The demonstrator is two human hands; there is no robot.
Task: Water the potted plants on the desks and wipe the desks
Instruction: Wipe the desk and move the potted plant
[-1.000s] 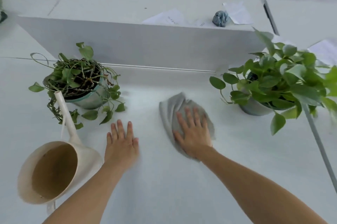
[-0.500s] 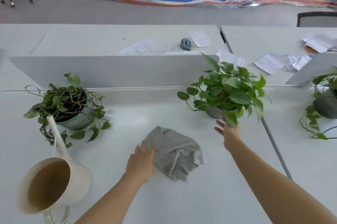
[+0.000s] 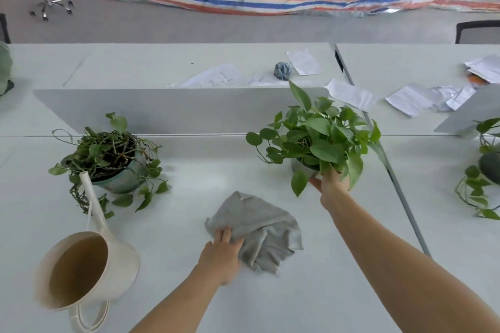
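The grey cloth (image 3: 259, 224) lies crumpled near the middle of the white tabletop (image 3: 311, 303). The left hand (image 3: 220, 255) presses on its 8 o'clock corner, the visible fingers straight and close together, a fold bunched against them. At 1 o'clock from the cloth stands the leafy potted plant (image 3: 319, 137). The right hand (image 3: 331, 185) is at the 6 o'clock side of its pot (image 3: 299, 166) with the thumb spread against the wall; leaves hide the fingers, so I cannot tell the grip. The sparse potted plant (image 3: 108, 154) stands at 10 o'clock from the cloth. The beige watering can (image 3: 81, 270) stands at 8 o'clock, its spout pointing to that plant.
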